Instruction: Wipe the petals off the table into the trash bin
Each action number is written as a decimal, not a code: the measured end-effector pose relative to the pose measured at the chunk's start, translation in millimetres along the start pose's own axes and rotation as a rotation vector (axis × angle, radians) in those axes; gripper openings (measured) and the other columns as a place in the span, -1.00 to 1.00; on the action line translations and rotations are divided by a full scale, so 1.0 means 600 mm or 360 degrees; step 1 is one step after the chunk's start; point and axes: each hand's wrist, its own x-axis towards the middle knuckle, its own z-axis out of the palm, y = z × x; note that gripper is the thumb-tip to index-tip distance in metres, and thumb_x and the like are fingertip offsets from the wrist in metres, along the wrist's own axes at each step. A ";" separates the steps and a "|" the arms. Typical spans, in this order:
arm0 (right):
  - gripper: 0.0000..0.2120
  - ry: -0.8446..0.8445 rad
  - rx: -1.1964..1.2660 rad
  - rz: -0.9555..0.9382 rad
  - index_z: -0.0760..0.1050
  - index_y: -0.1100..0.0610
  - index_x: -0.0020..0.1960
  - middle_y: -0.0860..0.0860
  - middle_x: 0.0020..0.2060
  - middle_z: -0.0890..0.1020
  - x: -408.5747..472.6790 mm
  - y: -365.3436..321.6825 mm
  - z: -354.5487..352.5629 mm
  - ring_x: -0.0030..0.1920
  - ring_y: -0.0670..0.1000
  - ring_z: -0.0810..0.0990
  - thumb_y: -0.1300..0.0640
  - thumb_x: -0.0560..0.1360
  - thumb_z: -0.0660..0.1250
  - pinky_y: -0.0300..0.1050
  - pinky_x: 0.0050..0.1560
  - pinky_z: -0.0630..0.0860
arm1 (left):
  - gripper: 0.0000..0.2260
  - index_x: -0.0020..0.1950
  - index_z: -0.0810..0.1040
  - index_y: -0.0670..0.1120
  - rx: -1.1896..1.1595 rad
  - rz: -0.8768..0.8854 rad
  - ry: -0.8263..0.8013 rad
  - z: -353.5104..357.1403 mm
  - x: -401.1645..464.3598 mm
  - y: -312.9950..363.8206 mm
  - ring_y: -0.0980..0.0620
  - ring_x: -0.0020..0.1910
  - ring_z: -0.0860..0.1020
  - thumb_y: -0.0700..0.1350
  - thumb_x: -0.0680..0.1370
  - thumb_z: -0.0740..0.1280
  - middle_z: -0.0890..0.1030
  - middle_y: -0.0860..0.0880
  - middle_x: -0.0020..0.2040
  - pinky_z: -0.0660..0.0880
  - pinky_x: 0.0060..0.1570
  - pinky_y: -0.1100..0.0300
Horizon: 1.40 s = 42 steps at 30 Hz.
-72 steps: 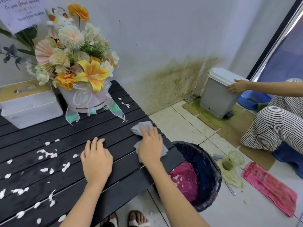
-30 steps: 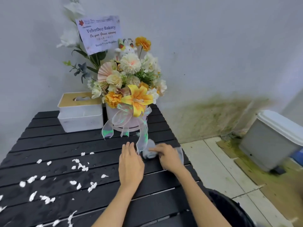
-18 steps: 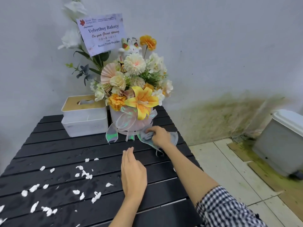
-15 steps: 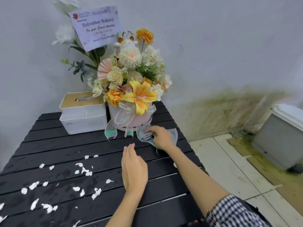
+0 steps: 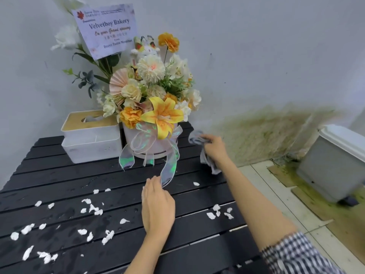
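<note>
Nearest to me, my checked sleeve [image 5: 300,254] showed at the lower right, with my right forearm reaching out from it over the black slatted desk [image 5: 59,175]. My left hand [image 5: 158,206] lay flat on the desk, palm down, its fingers straight and close together, holding nothing; its fingertips were at the end of an iridescent ribbon [image 5: 167,171] trailing down from the flower box. White petals [image 5: 92,208] were scattered over the slats to the left of that hand, right out to the near left corner, and a smaller cluster of petals [image 5: 217,212] lay between my two arms near the right edge, with one single petal [image 5: 196,183] a little farther on. Farther out, my right hand [image 5: 214,149] gripped a grey cloth [image 5: 205,159], fingers curled round it, bunched at the top and hanging down below the hand, by the right side of the desk just beside the flower box. The round white flower box [image 5: 154,143] stood toward the back of the desk, filled with yellow, orange and cream flowers, and a card [image 5: 106,30] reading "Velvetboy Bakery" rose above it. A white tissue box [image 5: 90,141] with a tan lid stood just to its left. Off the desk at the far right, a grey lidded bin [image 5: 333,163] stood on the floor by the stained wall.
</note>
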 end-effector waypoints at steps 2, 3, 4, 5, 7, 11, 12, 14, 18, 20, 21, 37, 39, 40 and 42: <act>-0.49 -0.0055 -0.0219 -0.0034 0.50 0.04 0.26 0.18 0.10 0.62 0.048 0.003 0.038 0.01 0.20 0.58 0.38 0.41 0.08 -0.05 -0.10 0.50 | -0.63 0.32 0.36 -0.22 0.0094 0.0041 -0.0018 0.008 0.004 -0.006 -0.10 0.39 0.29 -0.30 0.52 0.10 0.44 -0.13 0.32 0.23 0.38 0.00; -0.48 -0.0102 -0.0398 -0.0048 0.46 -0.02 0.28 0.14 0.21 0.56 0.062 0.012 0.062 0.14 0.20 0.53 0.34 0.42 0.10 0.02 0.09 0.47 | -0.63 0.33 0.35 -0.21 0.0135 0.0047 -0.0033 0.011 0.006 -0.008 -0.10 0.41 0.27 -0.28 0.53 0.09 0.42 -0.13 0.34 0.21 0.40 0.02; -0.50 -0.0131 -0.0605 -0.0054 0.41 -0.07 0.31 0.10 0.32 0.47 0.067 0.022 0.083 0.25 0.19 0.45 0.30 0.45 0.11 0.07 0.24 0.39 | -0.63 0.35 0.33 -0.21 0.0170 0.0057 -0.0042 0.014 0.007 -0.009 -0.08 0.43 0.24 -0.26 0.53 0.08 0.39 -0.13 0.37 0.17 0.42 0.04; -0.52 -0.0127 -0.0778 -0.0073 0.36 -0.07 0.34 0.06 0.39 0.38 0.063 0.028 0.095 0.32 0.18 0.36 0.26 0.48 0.11 0.08 0.30 0.31 | -0.62 0.37 0.31 -0.21 0.0191 0.0066 -0.0043 0.015 0.008 -0.010 -0.07 0.45 0.21 -0.25 0.54 0.07 0.36 -0.12 0.40 0.14 0.44 0.06; -0.54 -0.0111 -0.0909 -0.0154 0.33 -0.06 0.38 0.00 0.44 0.30 0.054 0.043 0.097 0.39 0.15 0.28 0.25 0.53 0.10 0.08 0.32 0.23 | -0.61 0.39 0.28 -0.20 0.0211 0.0082 -0.0036 0.015 0.009 -0.008 -0.06 0.47 0.16 -0.24 0.55 0.07 0.31 -0.11 0.44 0.09 0.46 0.08; -0.53 -0.0271 -0.0727 -0.0329 0.49 -0.05 0.26 -0.02 0.38 0.42 0.018 0.076 0.049 0.36 0.12 0.38 0.34 0.48 0.12 0.10 0.35 0.31 | -0.59 0.40 0.26 -0.20 0.0260 0.0102 -0.0056 0.013 0.011 -0.008 -0.06 0.48 0.15 -0.24 0.54 0.06 0.31 -0.11 0.44 0.07 0.45 0.09; -0.52 -0.0313 -0.0679 -0.0353 0.52 -0.05 0.23 -0.01 0.37 0.44 -0.003 0.083 0.036 0.36 0.11 0.40 0.36 0.47 0.13 0.11 0.34 0.32 | -0.59 0.39 0.27 -0.21 0.0253 0.0094 -0.0060 0.011 0.011 -0.007 -0.06 0.47 0.16 -0.25 0.54 0.07 0.32 -0.11 0.43 0.08 0.45 0.09; -0.53 -0.0353 -0.0633 -0.0385 0.55 -0.01 0.20 0.03 0.35 0.46 -0.058 0.098 0.017 0.36 0.09 0.41 0.39 0.47 0.14 0.06 0.36 0.33 | -0.60 0.38 0.29 -0.21 0.0210 0.0084 -0.0068 0.009 0.012 -0.007 -0.07 0.46 0.18 -0.27 0.53 0.07 0.36 -0.12 0.41 0.08 0.45 0.08; -0.56 -0.0379 -0.0588 -0.0355 0.56 0.11 0.20 0.13 0.30 0.50 -0.180 0.103 -0.014 0.36 0.10 0.41 0.44 0.47 0.14 -0.31 0.25 0.23 | -0.59 0.39 0.29 -0.13 -0.0212 -0.0051 -0.0062 -0.016 0.004 0.009 -0.12 0.36 0.33 -0.28 0.54 0.08 0.41 -0.10 0.37 0.29 0.28 0.04; -0.58 -0.0446 -0.0558 -0.0310 0.55 0.13 0.21 0.14 0.32 0.48 -0.236 0.099 -0.024 0.38 0.09 0.38 0.43 0.49 0.13 -0.35 0.22 0.21 | -0.58 0.39 0.28 -0.08 -0.0440 -0.0126 -0.0141 -0.034 -0.007 0.011 -0.12 0.28 0.40 -0.30 0.54 0.07 0.40 -0.08 0.37 0.34 0.11 0.10; -0.59 -0.0497 -0.0540 -0.0295 0.55 0.13 0.22 0.14 0.33 0.46 -0.259 0.096 -0.029 0.39 0.08 0.37 0.42 0.50 0.12 -0.33 0.24 0.23 | -0.57 0.39 0.28 -0.08 -0.0454 -0.0114 -0.0208 -0.040 -0.014 0.009 -0.12 0.27 0.41 -0.31 0.53 0.07 0.39 -0.08 0.37 0.33 0.07 0.12; -0.49 -0.0347 -0.0794 -0.0212 0.42 -0.05 0.32 0.03 0.38 0.41 -0.137 -0.005 0.070 0.33 0.17 0.36 0.33 0.45 0.13 0.01 0.29 0.30 | -0.57 0.23 0.47 -0.33 0.0694 0.0403 -0.0229 -0.010 -0.063 -0.028 -0.22 0.27 0.47 -0.27 0.37 0.36 0.53 -0.26 0.22 0.43 0.23 -0.07; -0.46 -0.0363 -0.0920 -0.0336 0.38 -0.06 0.35 -0.02 0.43 0.33 -0.133 0.003 0.077 0.37 0.16 0.29 0.34 0.45 0.14 0.03 0.32 0.24 | -0.56 0.22 0.47 -0.34 0.0684 0.0415 -0.0199 -0.006 -0.059 -0.027 -0.24 0.26 0.47 -0.28 0.35 0.37 0.54 -0.27 0.22 0.42 0.22 -0.09; -0.45 -0.0431 -0.0895 -0.0392 0.41 -0.06 0.34 -0.03 0.44 0.33 -0.131 0.013 0.072 0.38 0.15 0.28 0.37 0.45 0.12 0.04 0.34 0.23 | -0.56 0.24 0.45 -0.34 0.0666 0.0409 -0.0184 -0.005 -0.058 -0.026 -0.24 0.28 0.45 -0.28 0.37 0.35 0.52 -0.27 0.24 0.40 0.24 -0.09; -0.43 -0.0601 -0.0744 -0.0535 0.50 0.00 0.28 0.01 0.40 0.39 -0.139 0.035 0.048 0.39 0.14 0.32 0.44 0.42 0.07 0.08 0.37 0.27 | -0.55 0.33 0.35 -0.32 0.0649 0.0398 -0.0190 -0.010 -0.061 -0.022 -0.21 0.38 0.34 -0.26 0.45 0.25 0.43 -0.25 0.34 0.27 0.36 -0.03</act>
